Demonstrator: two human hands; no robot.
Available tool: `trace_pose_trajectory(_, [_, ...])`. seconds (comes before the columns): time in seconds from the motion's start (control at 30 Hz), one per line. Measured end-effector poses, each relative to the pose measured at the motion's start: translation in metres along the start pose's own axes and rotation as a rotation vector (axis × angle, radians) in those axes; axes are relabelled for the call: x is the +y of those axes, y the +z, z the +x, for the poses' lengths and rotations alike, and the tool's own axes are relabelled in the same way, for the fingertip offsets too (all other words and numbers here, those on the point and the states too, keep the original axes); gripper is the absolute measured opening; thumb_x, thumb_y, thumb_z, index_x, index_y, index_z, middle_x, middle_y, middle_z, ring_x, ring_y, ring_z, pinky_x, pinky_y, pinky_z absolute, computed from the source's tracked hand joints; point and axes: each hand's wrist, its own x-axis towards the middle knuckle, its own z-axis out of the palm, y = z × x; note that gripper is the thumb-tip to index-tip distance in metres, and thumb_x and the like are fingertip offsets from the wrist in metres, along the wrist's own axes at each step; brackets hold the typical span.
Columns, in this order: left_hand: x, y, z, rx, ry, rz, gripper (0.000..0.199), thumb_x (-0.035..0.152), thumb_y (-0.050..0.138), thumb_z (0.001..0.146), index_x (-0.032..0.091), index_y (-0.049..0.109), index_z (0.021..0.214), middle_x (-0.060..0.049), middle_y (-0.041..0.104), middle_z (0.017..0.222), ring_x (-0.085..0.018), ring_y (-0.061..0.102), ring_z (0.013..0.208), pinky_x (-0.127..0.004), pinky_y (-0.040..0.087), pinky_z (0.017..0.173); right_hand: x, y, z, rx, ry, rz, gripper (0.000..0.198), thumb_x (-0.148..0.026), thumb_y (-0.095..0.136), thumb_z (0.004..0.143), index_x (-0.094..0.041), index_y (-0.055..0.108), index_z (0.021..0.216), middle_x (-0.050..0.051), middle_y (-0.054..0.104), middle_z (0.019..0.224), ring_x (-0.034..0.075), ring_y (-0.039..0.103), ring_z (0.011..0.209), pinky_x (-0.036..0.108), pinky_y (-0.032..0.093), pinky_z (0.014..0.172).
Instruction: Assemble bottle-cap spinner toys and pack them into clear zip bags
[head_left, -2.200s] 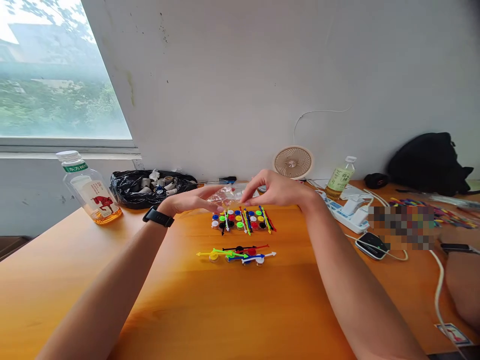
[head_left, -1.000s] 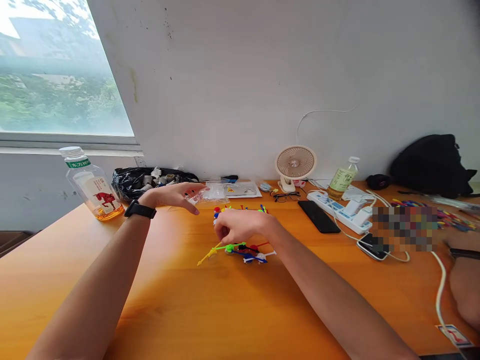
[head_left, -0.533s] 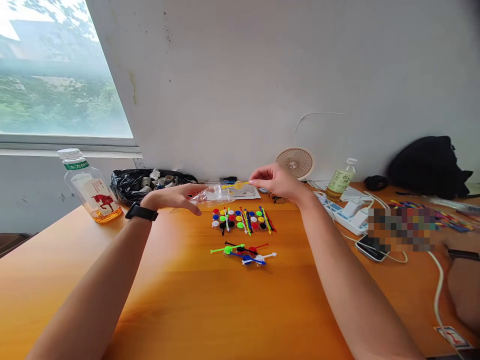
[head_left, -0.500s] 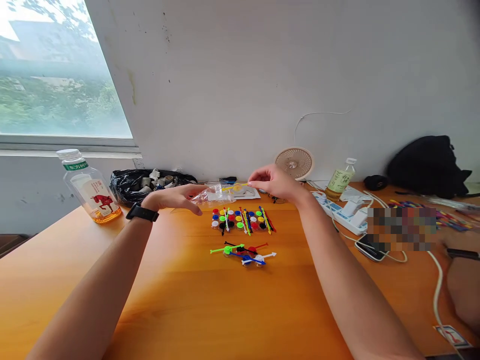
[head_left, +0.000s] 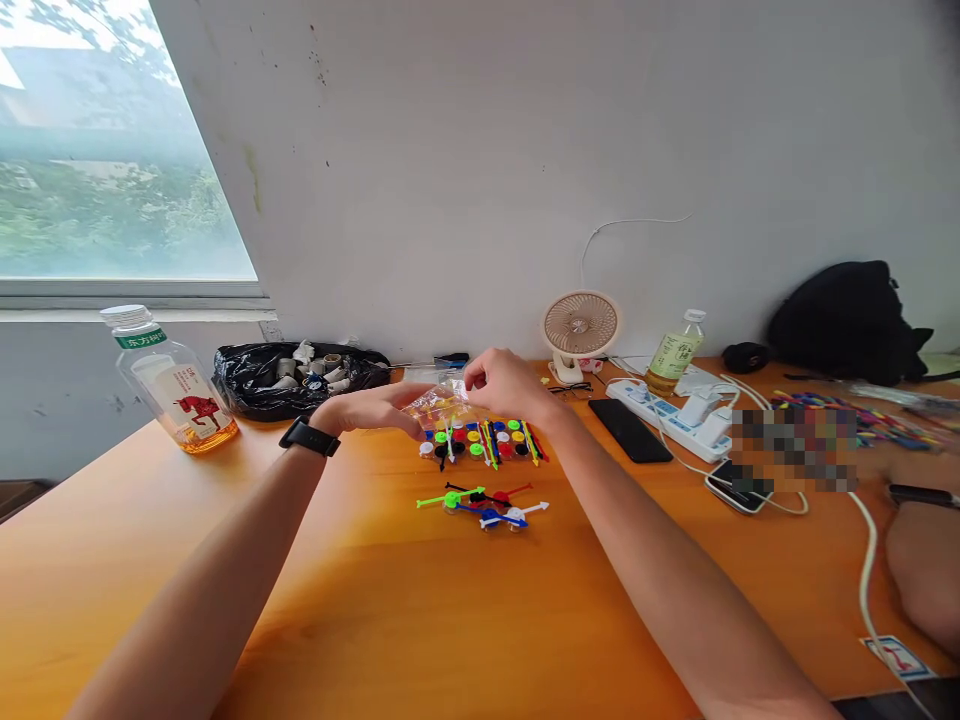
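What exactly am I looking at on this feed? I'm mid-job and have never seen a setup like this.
There is no machine: these are a person's bare hands, filmed by one camera worn on the head, looking forward and down at a wooden table.

The left hand holds a clear plastic bag. The right hand has its fingertips bunched at the bag; what they pinch is hard to tell.

Nearest the camera lie five overlapping arrow spinners; beyond them are rows of coloured discs with arrows.

Farther back are a black plastic bag, a fan and a power strip.
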Motion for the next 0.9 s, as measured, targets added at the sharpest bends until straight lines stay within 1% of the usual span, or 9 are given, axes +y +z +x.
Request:
trace_pose_trajectory(0.1, [0.002,0.003,0.002,-0.011,0.003,0.003,0.072,0.026,0.072,0.079,0.030,0.057,0.150,-0.003,0.071,0.134,-0.032,0.063,0.121,-0.039,0.049,0.102,0.000,0.008,0.002,-0.007,0.017,-0.047,0.005,-0.023,0.074,0.073,-0.020,0.077,0.071,0.000,0.066,0.066,0.013,0.050,0.062,0.029,0.028,0.057])
trace_pose_trajectory(0.23, [0.000,0.001,0.001,-0.017,-0.021,0.050,0.073,0.026,0.073,0.078,0.030,0.058,0.149,-0.002,0.070,0.135,-0.034,0.060,0.126,-0.039,0.046,0.106,0.003,0.015,0.004,0.004,0.019,-0.036,0.012,-0.032,0.079,0.072,-0.020,0.078,0.075,-0.001,0.066,0.071,0.013,0.051,0.064,0.027,0.029,0.058])
trace_pose_trajectory(0.37, [-0.009,-0.010,-0.007,-0.004,-0.121,0.091,0.071,0.030,0.072,0.080,0.029,0.057,0.149,-0.003,0.067,0.140,-0.035,0.052,0.136,-0.038,0.044,0.109,0.013,0.012,0.006,0.039,0.010,0.066,0.013,-0.032,0.073,0.079,-0.019,0.077,0.078,-0.001,0.066,0.069,0.012,0.052,0.062,0.026,0.031,0.057])
trace_pose_trajectory(0.47, [-0.016,-0.019,-0.016,0.030,-0.223,0.108,0.074,0.033,0.071,0.079,0.029,0.054,0.151,-0.004,0.066,0.141,-0.033,0.054,0.135,-0.036,0.045,0.108,0.019,0.007,0.006,0.010,-0.019,0.128,0.015,-0.029,0.069,0.082,-0.017,0.075,0.076,0.000,0.065,0.066,0.012,0.053,0.061,0.025,0.033,0.056])
trace_pose_trajectory(0.53, [-0.020,-0.023,-0.023,0.058,-0.279,0.110,0.077,0.036,0.069,0.079,0.028,0.051,0.153,-0.005,0.067,0.138,-0.032,0.057,0.130,-0.035,0.048,0.105,0.021,0.005,0.005,-0.100,-0.057,0.161,0.014,-0.028,0.069,0.082,-0.017,0.074,0.075,0.000,0.066,0.066,0.012,0.055,0.061,0.024,0.035,0.055])
trace_pose_trajectory(0.63, [-0.022,-0.027,-0.030,0.076,-0.334,0.109,0.080,0.038,0.067,0.079,0.026,0.048,0.155,-0.007,0.068,0.136,-0.032,0.060,0.127,-0.036,0.050,0.102,0.016,0.012,0.001,-0.415,-0.140,0.198,0.012,-0.027,0.071,0.081,-0.016,0.075,0.078,0.000,0.070,0.071,0.013,0.060,0.064,0.023,0.038,0.055])
trace_pose_trajectory(0.73, [-0.024,-0.028,-0.031,0.075,-0.344,0.104,0.081,0.038,0.068,0.078,0.026,0.048,0.155,-0.008,0.065,0.143,-0.032,0.057,0.130,-0.036,0.049,0.105,0.006,0.031,-0.001,-0.700,-0.227,0.181,0.016,-0.034,0.078,0.079,-0.018,0.078,0.083,-0.001,0.072,0.075,0.013,0.060,0.066,0.022,0.038,0.053])
trace_pose_trajectory(0.83, [-0.024,-0.028,-0.030,0.072,-0.340,0.108,0.080,0.038,0.070,0.078,0.027,0.049,0.155,-0.007,0.061,0.148,-0.032,0.054,0.136,-0.037,0.047,0.109,-0.008,0.054,-0.002,-0.805,-0.249,0.162,0.024,-0.040,0.084,0.076,-0.018,0.077,0.084,-0.001,0.072,0.077,0.013,0.061,0.067,0.023,0.039,0.053])
trace_pose_trajectory(0.9, [-0.023,-0.028,-0.030,0.076,-0.339,0.112,0.080,0.039,0.071,0.077,0.028,0.050,0.154,-0.006,0.062,0.148,-0.032,0.052,0.138,-0.037,0.047,0.110,-0.016,0.065,-0.003,-0.870,-0.251,0.155,0.022,-0.037,0.085,0.075,-0.018,0.076,0.082,-0.001,0.073,0.078,0.013,0.062,0.068,0.023,0.040,0.055])
